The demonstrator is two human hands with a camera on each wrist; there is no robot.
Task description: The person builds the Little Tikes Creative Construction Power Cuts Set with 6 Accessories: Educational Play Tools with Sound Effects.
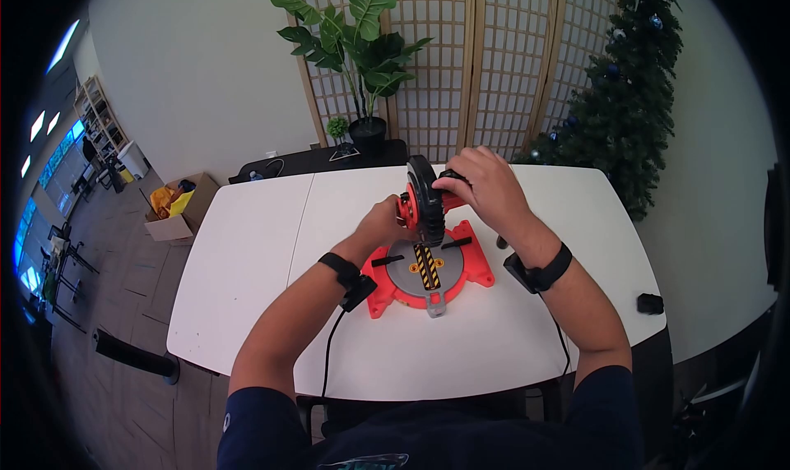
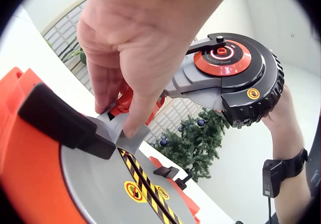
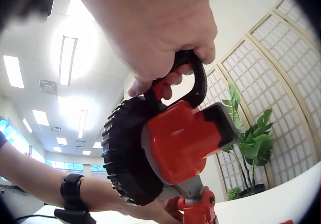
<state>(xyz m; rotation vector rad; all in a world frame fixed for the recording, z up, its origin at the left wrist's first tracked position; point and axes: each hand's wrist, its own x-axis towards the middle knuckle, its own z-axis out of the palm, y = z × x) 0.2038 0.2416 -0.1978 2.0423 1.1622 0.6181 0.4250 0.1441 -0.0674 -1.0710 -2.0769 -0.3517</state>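
Note:
A toy miter saw stands on the white table, with an orange base (image 1: 477, 260) and a grey round turntable (image 2: 95, 184) marked by a black-and-yellow striped slot. Its black-guarded saw head (image 2: 251, 78) is raised over the turntable. My right hand (image 1: 490, 186) grips the black loop handle (image 3: 199, 83) on top of the head, fingers curled through it. Low at the back, my left hand (image 2: 135, 48) pinches the grey bracket (image 2: 131, 139) at the arm's hinge, thumb in front and fingers behind. A red motor housing (image 3: 175, 138) sticks out from the head's side.
Black clamp levers (image 2: 57, 116) stick up on both sides of the base. A small black object (image 1: 650, 304) lies at the table's right edge. Behind the table are a potted plant (image 1: 368, 133), a folding screen (image 1: 514, 59) and a decorated tree (image 1: 617, 108). An open cardboard box (image 1: 197, 219) sits left.

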